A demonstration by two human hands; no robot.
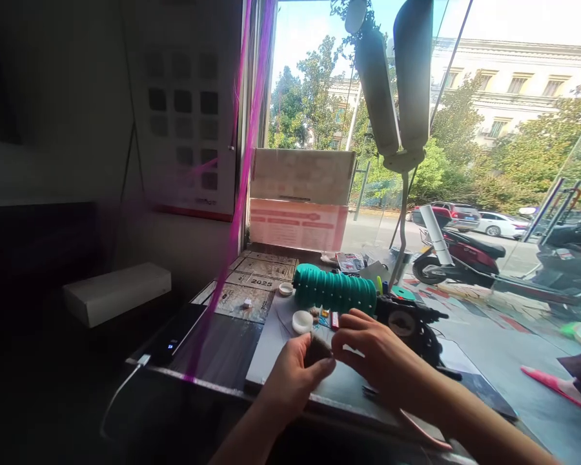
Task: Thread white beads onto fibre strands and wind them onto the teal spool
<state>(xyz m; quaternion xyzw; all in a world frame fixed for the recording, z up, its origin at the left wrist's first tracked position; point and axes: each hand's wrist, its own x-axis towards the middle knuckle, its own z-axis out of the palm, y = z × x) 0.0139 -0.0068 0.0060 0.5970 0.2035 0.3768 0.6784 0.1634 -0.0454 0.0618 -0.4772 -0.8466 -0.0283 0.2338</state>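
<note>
My left hand [290,371] is closed around a small dark brown piece [318,349], held between thumb and fingers above the front of the work board; its exact kind is unclear. Close against its right side, my right hand [363,337] has its fingers bent into a pinch, and whatever lies between the fingertips is too small to make out. Just beyond the hands sits a white round dish [302,322]. Beside it are several tiny coloured bits and a small red-and-white item [335,320]. Behind them lies a teal ribbed roll [336,289] studded with white pinheads.
A lamp [404,158] with two long panels rises behind the board [261,361]. Black equipment [411,323] stands right of the roll. A phone [174,339] with a white cable lies left. Purple strands [244,187] hang nearby. Outside the window are scooters and a person's foot in a pink shoe.
</note>
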